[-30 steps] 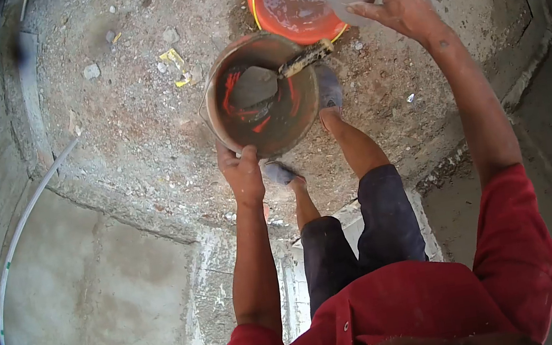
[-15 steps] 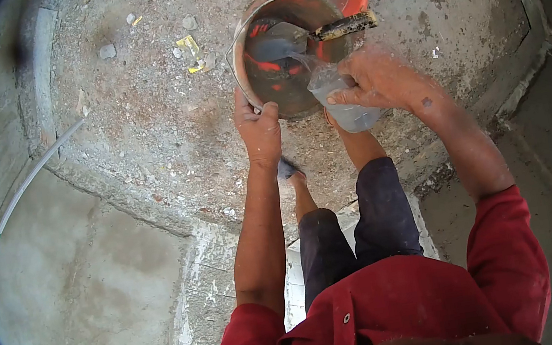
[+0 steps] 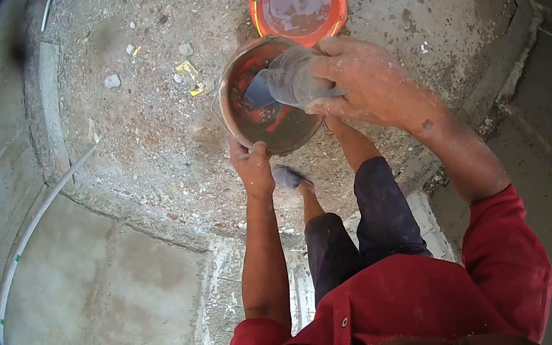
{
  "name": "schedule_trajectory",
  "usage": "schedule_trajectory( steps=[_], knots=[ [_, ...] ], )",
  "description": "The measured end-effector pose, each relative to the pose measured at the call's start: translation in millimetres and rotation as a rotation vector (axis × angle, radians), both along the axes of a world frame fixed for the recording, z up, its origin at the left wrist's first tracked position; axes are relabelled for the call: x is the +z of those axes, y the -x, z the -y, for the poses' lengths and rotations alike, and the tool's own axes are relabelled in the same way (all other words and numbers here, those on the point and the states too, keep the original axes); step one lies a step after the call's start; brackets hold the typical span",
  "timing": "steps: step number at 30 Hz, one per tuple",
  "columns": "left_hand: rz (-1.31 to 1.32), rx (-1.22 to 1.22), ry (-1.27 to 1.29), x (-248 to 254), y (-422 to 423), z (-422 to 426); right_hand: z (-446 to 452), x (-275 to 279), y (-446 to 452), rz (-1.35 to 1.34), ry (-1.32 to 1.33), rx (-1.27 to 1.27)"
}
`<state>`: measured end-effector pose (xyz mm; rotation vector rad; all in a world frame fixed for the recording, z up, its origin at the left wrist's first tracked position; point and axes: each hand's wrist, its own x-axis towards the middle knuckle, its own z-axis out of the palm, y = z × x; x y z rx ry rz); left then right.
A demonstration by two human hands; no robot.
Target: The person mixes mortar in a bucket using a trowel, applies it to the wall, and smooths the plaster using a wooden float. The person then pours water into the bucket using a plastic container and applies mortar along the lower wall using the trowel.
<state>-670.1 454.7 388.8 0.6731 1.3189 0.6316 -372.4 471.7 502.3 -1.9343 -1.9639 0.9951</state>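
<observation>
A mud-caked bucket [image 3: 288, 130], its inner wall showing orange patches, is tilted in front of my legs. My left hand [image 3: 253, 170] grips its near-left rim, thumb inside and fingers outside. In my right hand [image 3: 370, 81] is a cloudy plastic cup [image 3: 301, 76], tipped with its mouth over the bucket's inside. A flat grey-blue blade [image 3: 258, 92], seemingly a trowel's, sticks up inside the bucket; the cup and my right hand hide its handle. Whether liquid is running from the cup, I cannot tell.
Just beyond stands an orange bucket [image 3: 339, 1] of murky water, its yellow handle hanging down. A torn yellow wrapper [image 3: 187, 70] and stones [image 3: 111, 81] lie on the gritty floor. A pale hose [image 3: 38, 209] curves along the left. My slippered foot [image 3: 285, 177] is below the bucket.
The muddy bucket has come nearer to me and slightly left, apart from the orange one. My right hand has raised the cup and tipped it further over the bucket, covering the trowel's handle.
</observation>
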Motion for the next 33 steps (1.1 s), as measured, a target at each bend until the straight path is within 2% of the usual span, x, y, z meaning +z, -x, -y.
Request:
schedule_trajectory(
  steps=[1,4,8,10,12,13,16,17,18,20,21,25,28,32,33],
  knots=[
    [-0.012,0.015,0.014,2.7,8.2,6.8,-0.6,7.3,-8.5,0.014,-0.094,-0.063],
    [-0.087,0.026,0.053,32.6,24.3,19.7,-11.0,22.0,-32.0,-0.019,-0.152,-0.151],
    [-0.191,-0.056,0.094,79.0,48.8,36.2,21.0,0.6,-40.2,-0.084,-0.231,-0.343],
    [-0.206,-0.119,0.121,100.3,57.1,38.5,63.1,5.6,-32.8,-0.112,-0.021,-0.446],
    [-0.197,-0.175,0.111,126.8,48.2,39.0,117.7,-5.9,-10.5,-0.125,0.391,-0.381],
    [-0.199,-0.195,0.101,139.5,43.3,39.9,164.3,-24.9,16.2,-0.087,0.27,-0.415],
    [-0.155,-0.281,0.068,157.6,46.5,43.6,288.4,-37.9,90.6,-0.119,0.515,-0.447],
    [-0.157,-0.331,0.068,157.8,51.9,40.8,313.3,-26.4,109.6,-0.121,0.594,-0.438],
    [-0.131,-0.366,0.058,159.5,55.9,39.8,324.0,26.9,109.6,-0.132,0.798,-0.343],
    [-0.069,-0.457,0.047,166.1,51.4,39.7,358.8,31.7,145.0,-0.142,0.723,-0.559],
    [-0.013,-0.496,-0.011,188.9,33.1,49.2,372.3,35.2,163.4,-0.151,0.688,-0.674],
    [0.029,-0.67,-0.058,204.4,25.1,60.4,412.4,73.0,223.5,-0.138,0.663,-0.836],
    [-0.017,-0.767,-0.052,226.1,15.6,83.3,460.5,84.1,266.7,-0.137,0.583,-1.008],
    [0.052,-0.885,-0.035,245.0,-1.6,127.6,522.6,93.1,289.0,-0.123,0.618,-1.109],
    [0.002,-0.898,-0.037,243.5,-6.3,140.1,539.5,96.2,292.8,-0.12,0.622,-1.144]
  ],
)
